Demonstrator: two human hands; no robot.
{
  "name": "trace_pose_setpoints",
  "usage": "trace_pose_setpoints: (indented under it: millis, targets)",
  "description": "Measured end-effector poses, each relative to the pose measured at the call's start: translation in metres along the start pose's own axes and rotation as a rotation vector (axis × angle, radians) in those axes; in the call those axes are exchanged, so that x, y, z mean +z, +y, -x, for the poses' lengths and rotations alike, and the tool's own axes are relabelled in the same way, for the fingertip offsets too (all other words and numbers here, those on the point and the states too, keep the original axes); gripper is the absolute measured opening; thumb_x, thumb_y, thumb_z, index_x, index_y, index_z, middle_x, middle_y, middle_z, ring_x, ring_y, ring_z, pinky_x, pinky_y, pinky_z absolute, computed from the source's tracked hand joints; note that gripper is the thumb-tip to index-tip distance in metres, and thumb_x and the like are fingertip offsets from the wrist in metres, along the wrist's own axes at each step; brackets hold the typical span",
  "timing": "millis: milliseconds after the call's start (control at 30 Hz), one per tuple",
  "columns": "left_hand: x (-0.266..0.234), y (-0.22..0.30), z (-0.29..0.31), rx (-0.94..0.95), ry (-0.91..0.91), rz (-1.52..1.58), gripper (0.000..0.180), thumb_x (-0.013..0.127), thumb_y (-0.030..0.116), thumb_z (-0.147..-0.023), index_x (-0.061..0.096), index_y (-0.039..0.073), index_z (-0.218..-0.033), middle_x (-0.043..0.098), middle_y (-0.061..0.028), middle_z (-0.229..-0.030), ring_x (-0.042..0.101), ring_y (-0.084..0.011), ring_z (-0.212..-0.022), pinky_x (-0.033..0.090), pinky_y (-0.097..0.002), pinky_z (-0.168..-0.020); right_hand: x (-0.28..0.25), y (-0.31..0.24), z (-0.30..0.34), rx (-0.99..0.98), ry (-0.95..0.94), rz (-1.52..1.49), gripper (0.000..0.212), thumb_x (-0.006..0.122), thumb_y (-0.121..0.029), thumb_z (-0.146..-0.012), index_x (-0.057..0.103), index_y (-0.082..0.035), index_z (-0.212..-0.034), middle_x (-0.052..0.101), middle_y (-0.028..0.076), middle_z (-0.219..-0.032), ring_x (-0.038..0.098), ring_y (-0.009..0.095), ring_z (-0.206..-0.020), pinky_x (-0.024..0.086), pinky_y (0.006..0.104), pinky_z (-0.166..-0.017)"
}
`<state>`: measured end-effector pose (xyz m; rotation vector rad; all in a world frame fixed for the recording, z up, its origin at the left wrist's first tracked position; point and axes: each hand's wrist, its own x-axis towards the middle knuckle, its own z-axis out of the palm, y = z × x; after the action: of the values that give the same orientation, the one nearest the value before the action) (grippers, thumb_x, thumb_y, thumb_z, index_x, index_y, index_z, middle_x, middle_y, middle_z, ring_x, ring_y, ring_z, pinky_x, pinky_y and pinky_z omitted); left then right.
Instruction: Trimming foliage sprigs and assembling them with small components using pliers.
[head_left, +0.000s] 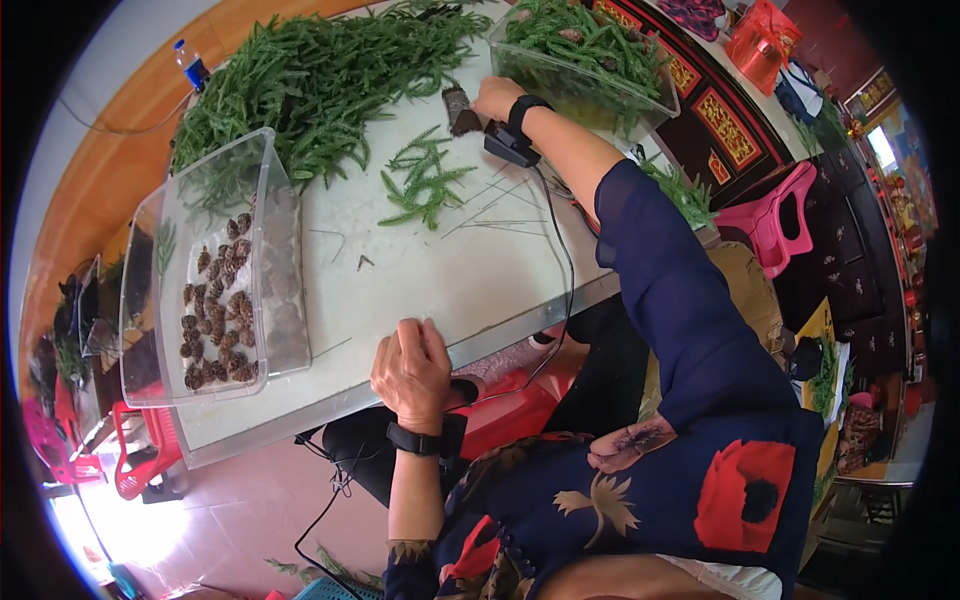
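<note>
My right hand [497, 98] reaches to the far side of the white table [400, 290], between a short dark brown bundle [461, 110] and a clear bin [570, 75] of green sprigs. Its fingers are drawn together; what they hold, if anything, is hidden. Near the table's front edge my left hand [412, 370] rests as a loose fist, and nothing shows in it. Several loose green artificial sprigs [425, 185] lie in the middle, with thin dark wires [500, 222] beside them. A big heap of green sprigs [310, 85] covers the far left.
A clear plastic bin [262, 300] with several small brown pine cones [215, 320] stands at the left. A black cable [570, 270] runs from my right wrist device over the table edge. A blue-capped bottle [190, 65] stands at the far left; pink stools [775, 220] are around the table.
</note>
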<state>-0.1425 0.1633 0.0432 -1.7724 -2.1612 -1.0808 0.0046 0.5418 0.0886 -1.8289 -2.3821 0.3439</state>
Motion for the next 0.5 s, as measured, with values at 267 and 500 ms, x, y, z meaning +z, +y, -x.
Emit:
trace_pose_setpoints:
  millis: [267, 500]
  targets:
    - [0.016, -0.008, -0.016, -0.018, -0.020, 0.014, 0.014, 0.063, 0.015, -0.081, 0.053, 0.010, -0.073, 0.052, -0.0043, -0.057, 0.054, -0.0239, -0.055, 0.041, -0.0365, -0.049, 0.033, -0.020, -0.083, 0.064, 0.178, -0.114, 0.033, 0.053, -0.024, -0.088, 0.064, 0.000, -0.069, 0.061, 0.020, -0.067, 0.059, 0.031, -0.060, 0.048, 0.0415, -0.054]
    - [0.035, -0.018, -0.028, -0.012, -0.027, 0.021, 0.013, 0.064, 0.014, -0.080, 0.053, 0.010, -0.073, 0.050, -0.0041, -0.056, 0.053, -0.0238, -0.054, 0.040, -0.0357, -0.048, 0.052, -0.009, -0.145, 0.169, 0.357, -0.101, 0.023, 0.056, -0.019, -0.085, 0.067, 0.000, -0.081, 0.064, 0.022, -0.079, 0.062, 0.030, -0.064, 0.053, 0.0429, -0.058]
